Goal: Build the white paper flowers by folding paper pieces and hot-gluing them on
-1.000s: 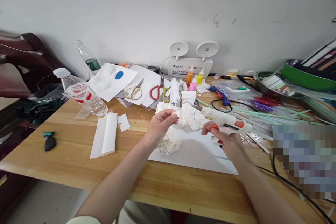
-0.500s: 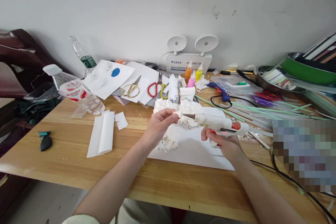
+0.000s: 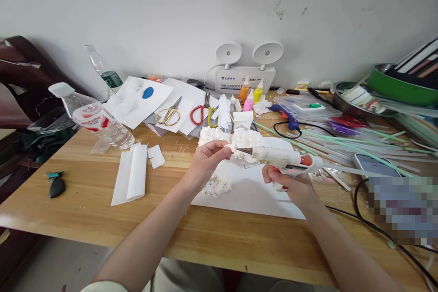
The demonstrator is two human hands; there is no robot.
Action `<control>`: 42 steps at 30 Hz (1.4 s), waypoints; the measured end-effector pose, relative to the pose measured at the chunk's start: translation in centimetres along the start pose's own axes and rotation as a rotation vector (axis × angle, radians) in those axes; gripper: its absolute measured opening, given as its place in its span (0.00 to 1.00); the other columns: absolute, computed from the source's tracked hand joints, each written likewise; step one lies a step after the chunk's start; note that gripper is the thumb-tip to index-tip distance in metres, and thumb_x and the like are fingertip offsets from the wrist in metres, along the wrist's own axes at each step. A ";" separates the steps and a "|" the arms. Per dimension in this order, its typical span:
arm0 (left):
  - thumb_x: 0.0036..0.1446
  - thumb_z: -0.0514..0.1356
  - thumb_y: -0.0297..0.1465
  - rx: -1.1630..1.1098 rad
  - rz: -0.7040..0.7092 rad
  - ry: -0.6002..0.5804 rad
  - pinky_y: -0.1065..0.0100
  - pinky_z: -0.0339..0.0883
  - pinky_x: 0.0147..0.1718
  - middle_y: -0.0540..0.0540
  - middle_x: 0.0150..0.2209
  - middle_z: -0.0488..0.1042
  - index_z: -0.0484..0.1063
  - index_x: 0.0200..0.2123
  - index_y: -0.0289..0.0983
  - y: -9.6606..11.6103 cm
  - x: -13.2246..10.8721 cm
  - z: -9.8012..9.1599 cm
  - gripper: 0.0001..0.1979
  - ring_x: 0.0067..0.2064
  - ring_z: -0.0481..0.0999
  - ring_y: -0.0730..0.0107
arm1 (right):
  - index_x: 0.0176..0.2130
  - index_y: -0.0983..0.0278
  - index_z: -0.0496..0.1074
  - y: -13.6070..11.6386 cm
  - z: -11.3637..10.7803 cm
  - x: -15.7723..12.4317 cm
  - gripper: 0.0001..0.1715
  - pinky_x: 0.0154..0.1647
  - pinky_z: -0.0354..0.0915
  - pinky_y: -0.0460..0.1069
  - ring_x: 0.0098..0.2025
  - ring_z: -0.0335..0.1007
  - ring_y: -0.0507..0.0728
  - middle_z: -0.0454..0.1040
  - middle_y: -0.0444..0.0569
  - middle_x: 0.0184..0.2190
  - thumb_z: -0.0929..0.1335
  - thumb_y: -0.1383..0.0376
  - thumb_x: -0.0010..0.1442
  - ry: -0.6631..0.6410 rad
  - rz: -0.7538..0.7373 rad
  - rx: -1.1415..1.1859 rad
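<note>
In my right hand (image 3: 296, 185) is a white hot glue gun (image 3: 273, 157), its nozzle pointing left and a glue stick (image 3: 345, 169) sticking out of its back. My left hand (image 3: 209, 160) pinches a small piece of white paper (image 3: 231, 148) at the nozzle tip; the fingers partly cover it. Beneath my hands a white sheet (image 3: 253, 196) lies on the table. On it sit a heap of crumpled white scraps (image 3: 217, 184) and, behind, a bumpy white paper-covered form (image 3: 248, 138), partly hidden by my left hand and the glue gun.
Left are a big water bottle (image 3: 94, 116), folded paper (image 3: 129, 175) and a dark key fob (image 3: 57, 187). Behind lie gold scissors (image 3: 168, 116), red-handled scissors (image 3: 197, 114) and paint bottles (image 3: 244, 92). A blue glue gun (image 3: 291, 121), glue sticks (image 3: 376, 148) and black cables (image 3: 372, 228) fill the right.
Both hands keep nearly the same pose, with the nozzle still at the white paper piece. The view shifts slightly, and a phone at the right now shows.
</note>
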State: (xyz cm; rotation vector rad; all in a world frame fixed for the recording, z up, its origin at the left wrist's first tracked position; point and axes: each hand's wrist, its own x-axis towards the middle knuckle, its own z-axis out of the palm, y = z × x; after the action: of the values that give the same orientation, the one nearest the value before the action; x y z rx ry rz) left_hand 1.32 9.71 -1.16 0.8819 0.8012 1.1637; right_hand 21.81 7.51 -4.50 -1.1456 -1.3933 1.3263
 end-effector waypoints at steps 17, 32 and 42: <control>0.46 0.62 0.31 0.019 -0.013 -0.061 0.71 0.59 0.36 0.51 0.24 0.70 0.72 0.27 0.36 0.0 -0.2 -0.1 0.05 0.30 0.68 0.76 | 0.17 0.63 0.62 0.0 -0.2 0.2 0.14 0.21 0.50 0.47 0.23 0.58 0.53 0.62 0.45 0.16 0.66 0.57 0.44 0.044 0.023 0.002; 0.44 0.64 0.31 -0.028 0.002 -0.029 0.70 0.59 0.35 0.52 0.24 0.69 0.72 0.27 0.36 -0.1 0.0 -0.1 0.05 0.29 0.67 0.77 | 0.18 0.63 0.63 0.0 -0.3 0.1 0.12 0.23 0.53 0.48 0.22 0.57 0.52 0.62 0.43 0.17 0.66 0.60 0.47 -0.015 -0.003 0.016; 0.45 0.63 0.31 0.011 0.007 -0.015 0.70 0.58 0.36 0.53 0.23 0.69 0.72 0.27 0.36 -0.1 -0.1 0.0 0.05 0.29 0.67 0.77 | 0.18 0.63 0.63 -0.1 -0.2 0.0 0.13 0.23 0.52 0.48 0.22 0.57 0.52 0.62 0.43 0.16 0.66 0.59 0.46 -0.008 0.031 -0.002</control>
State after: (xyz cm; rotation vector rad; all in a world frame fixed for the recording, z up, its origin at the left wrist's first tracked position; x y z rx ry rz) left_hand 1.36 9.61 -1.21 0.9025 0.7934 1.1583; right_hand 22.03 7.51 -4.36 -1.1687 -1.3879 1.3526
